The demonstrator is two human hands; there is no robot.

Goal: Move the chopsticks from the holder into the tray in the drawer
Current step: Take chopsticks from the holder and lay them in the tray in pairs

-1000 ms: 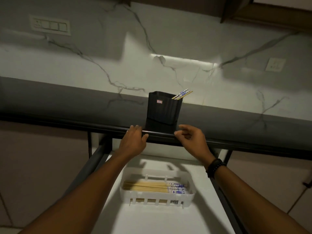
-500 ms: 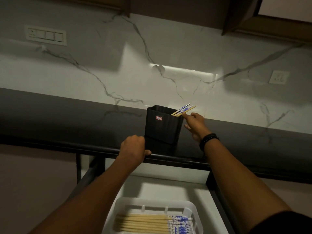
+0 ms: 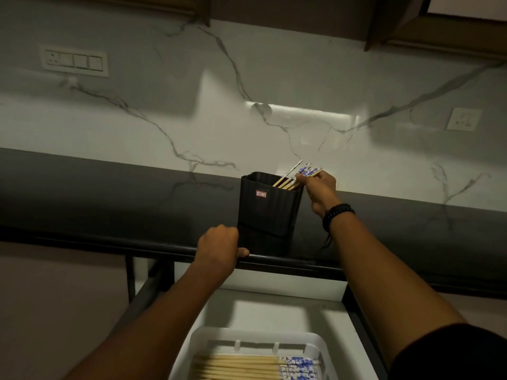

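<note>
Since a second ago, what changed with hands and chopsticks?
The right hand left the counter edge, reached up to the black holder, and its fingers closed on the chopsticks leaning there. The left hand stayed gripping the counter edge; holder and tray unmoved.

Our left hand (image 3: pixel 219 249) is curled into a loose fist, thumb hooked forward, forearm stretched straight ahead. Our right hand (image 3: pixel 319 192) is reached further out and higher, fingers (image 3: pixel 303 179) pinched together, palm down, wrist bent, beaded band (image 3: pixel 337 213) on the wrist.
</note>
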